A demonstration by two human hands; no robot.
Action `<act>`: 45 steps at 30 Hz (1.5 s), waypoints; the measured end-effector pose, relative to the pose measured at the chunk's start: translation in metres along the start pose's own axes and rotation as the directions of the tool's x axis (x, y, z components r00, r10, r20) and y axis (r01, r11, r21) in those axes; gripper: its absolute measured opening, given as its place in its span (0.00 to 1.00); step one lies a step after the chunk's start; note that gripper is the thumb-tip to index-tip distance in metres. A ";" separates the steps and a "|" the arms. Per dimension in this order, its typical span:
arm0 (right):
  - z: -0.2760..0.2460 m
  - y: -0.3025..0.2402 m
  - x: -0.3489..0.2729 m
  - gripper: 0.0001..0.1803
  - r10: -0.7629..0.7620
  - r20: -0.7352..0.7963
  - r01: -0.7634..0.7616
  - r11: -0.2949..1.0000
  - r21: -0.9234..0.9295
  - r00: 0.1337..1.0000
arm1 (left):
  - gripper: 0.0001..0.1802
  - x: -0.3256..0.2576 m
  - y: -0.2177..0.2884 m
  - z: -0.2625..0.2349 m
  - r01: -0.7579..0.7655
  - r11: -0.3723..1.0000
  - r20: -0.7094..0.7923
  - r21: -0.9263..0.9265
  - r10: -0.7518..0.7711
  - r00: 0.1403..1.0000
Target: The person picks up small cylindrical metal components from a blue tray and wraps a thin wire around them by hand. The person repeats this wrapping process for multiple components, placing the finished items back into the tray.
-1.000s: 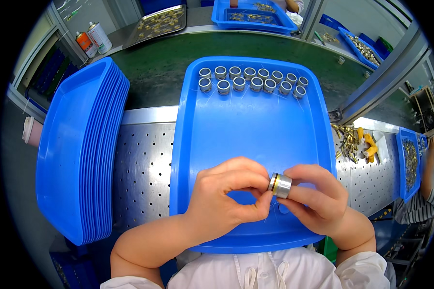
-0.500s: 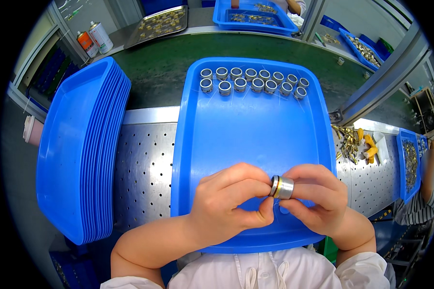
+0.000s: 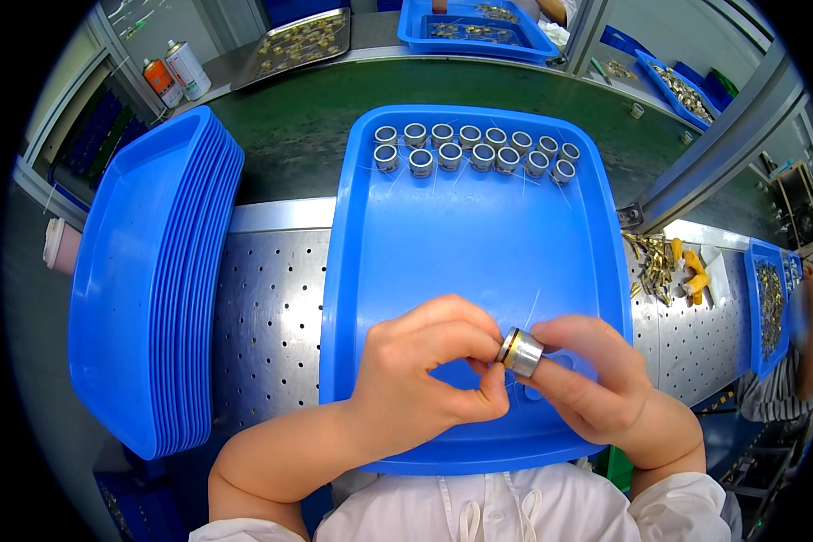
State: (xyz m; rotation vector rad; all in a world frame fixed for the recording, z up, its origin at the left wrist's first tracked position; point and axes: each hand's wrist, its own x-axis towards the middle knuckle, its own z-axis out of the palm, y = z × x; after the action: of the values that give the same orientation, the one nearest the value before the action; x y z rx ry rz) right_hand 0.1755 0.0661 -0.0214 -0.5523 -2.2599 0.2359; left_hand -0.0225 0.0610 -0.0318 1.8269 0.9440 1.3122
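Over the near part of a large blue tray (image 3: 479, 244), a short silver metal cylinder (image 3: 523, 354) sits tilted between my hands. A yellowish band and a dark ring circle its left end. My left hand (image 3: 425, 375) pinches that end between thumb and fingertips. My right hand (image 3: 596, 375) grips the right end, its fingers bent above and below it. A thin wire shows beside the cylinder. Two rows of similar metal cylinders (image 3: 449, 157) stand at the tray's far side, thin wires lying around several of them.
A tall stack of blue trays (image 3: 144, 280) stands on the left, near spray cans (image 3: 187, 70) and a pink cup (image 3: 61, 246). Small brass parts (image 3: 655, 266) and yellow pieces (image 3: 695, 285) lie right of my tray. A metal post (image 3: 718, 135) rises there. Another person's arm (image 3: 811, 334) shows at far right.
The cylinder has tilted, its right end dropping lower. My right hand's fingers have spread and shifted around it; the left hand keeps its pinch. A thin wire now shows above the cylinder.
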 end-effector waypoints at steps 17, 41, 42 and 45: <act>0.001 -0.001 0.002 0.15 0.101 -0.075 -0.098 0.994 0.040 0.992 | 0.11 0.001 0.002 0.001 0.119 0.981 0.025 -0.150 -0.117 0.993; 0.002 0.000 0.001 0.14 0.079 -0.070 -0.077 0.996 0.038 0.994 | 0.12 -0.002 0.000 0.005 0.085 0.982 -0.048 -0.167 -0.094 0.994; 0.002 0.000 0.001 0.14 0.065 -0.063 -0.064 0.998 0.025 0.996 | 0.12 -0.001 0.001 0.004 0.060 0.991 -0.034 -0.121 -0.064 0.997; 0.000 0.000 0.000 0.14 0.037 -0.022 -0.037 0.999 0.007 0.999 | 0.11 0.001 0.001 0.000 -0.034 0.999 -0.013 0.005 0.034 0.999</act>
State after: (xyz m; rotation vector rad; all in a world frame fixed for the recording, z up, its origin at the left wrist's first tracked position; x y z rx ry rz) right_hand 0.1758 0.0660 -0.0210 -0.5910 -2.2280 0.2541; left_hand -0.0219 0.0614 -0.0302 1.8472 0.9275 1.3453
